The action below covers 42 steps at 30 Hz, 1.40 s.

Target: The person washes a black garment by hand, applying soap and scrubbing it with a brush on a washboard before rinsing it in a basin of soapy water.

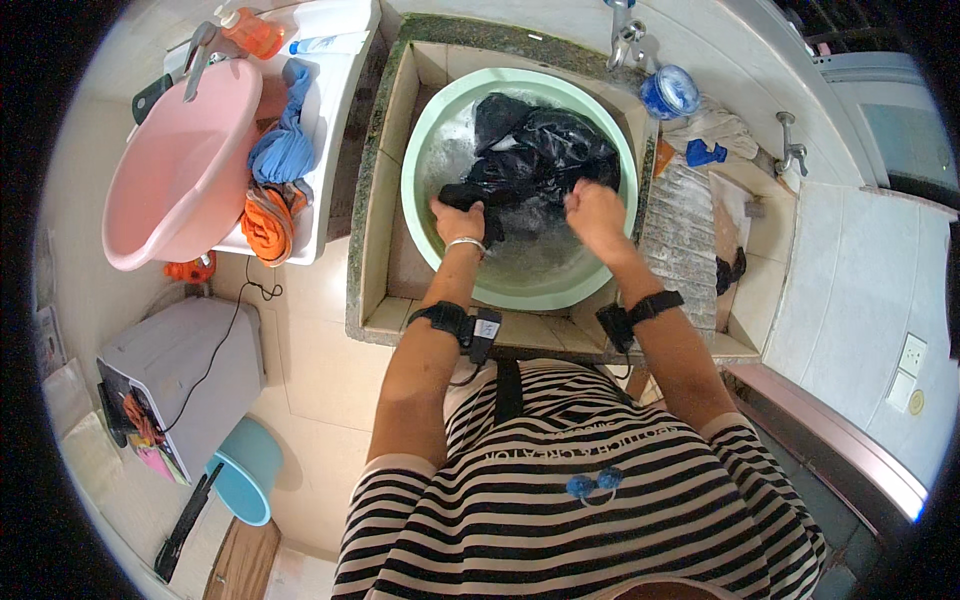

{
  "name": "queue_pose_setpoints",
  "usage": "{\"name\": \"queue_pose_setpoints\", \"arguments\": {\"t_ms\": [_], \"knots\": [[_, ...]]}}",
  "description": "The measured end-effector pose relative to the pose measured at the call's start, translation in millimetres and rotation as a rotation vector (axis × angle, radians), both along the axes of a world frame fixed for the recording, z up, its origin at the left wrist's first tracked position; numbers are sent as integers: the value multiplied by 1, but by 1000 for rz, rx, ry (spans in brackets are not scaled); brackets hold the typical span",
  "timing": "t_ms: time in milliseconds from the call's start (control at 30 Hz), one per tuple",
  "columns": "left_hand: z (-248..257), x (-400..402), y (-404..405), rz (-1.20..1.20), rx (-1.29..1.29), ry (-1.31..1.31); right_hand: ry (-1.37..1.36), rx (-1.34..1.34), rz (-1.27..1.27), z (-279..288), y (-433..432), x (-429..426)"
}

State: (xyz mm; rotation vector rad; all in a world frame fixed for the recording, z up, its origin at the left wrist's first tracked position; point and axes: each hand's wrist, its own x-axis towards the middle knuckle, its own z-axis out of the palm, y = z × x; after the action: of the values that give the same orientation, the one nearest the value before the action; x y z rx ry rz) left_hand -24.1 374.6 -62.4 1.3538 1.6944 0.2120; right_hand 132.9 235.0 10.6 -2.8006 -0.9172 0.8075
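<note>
A pale green plastic basin (414,217) sits inside a tiled sink and holds cloudy, sudsy water (525,262). Wet black fabric (551,142) is heaped in it, mostly towards the far side and partly under water. At the basin's near left, my left hand (459,223) grips a bunched end of the black fabric. My right hand (598,219) is over the right part of the basin, its fingers curled closed at the fabric's edge. The cloth pinched there is mostly hidden by the fingers.
Right of the basin is a ridged stone washboard (681,247), with a blue tub (669,92) behind it. A metal tap (624,46) projects from the back wall. On the left, a pink basin (180,165) rests on a white washbasin (330,112) beside blue cloth (283,154) and orange cloth (267,225).
</note>
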Motion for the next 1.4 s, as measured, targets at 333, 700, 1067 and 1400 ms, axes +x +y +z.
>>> {"name": "queue_pose_setpoints", "arguments": {"t_ms": [333,700,1067,1400], "knots": [[-38,-22,-10,17,-359,-152,937,576,-1118,-158,-42,-8],[39,-21,4,-38,-340,-792,978,1090,-1033,70,-25,16],[153,19,35,-473,-125,-1185,857,1267,-656,213,-25,12],[35,35,1,-442,558,-358,882,1535,-456,288,17,-15]]}}
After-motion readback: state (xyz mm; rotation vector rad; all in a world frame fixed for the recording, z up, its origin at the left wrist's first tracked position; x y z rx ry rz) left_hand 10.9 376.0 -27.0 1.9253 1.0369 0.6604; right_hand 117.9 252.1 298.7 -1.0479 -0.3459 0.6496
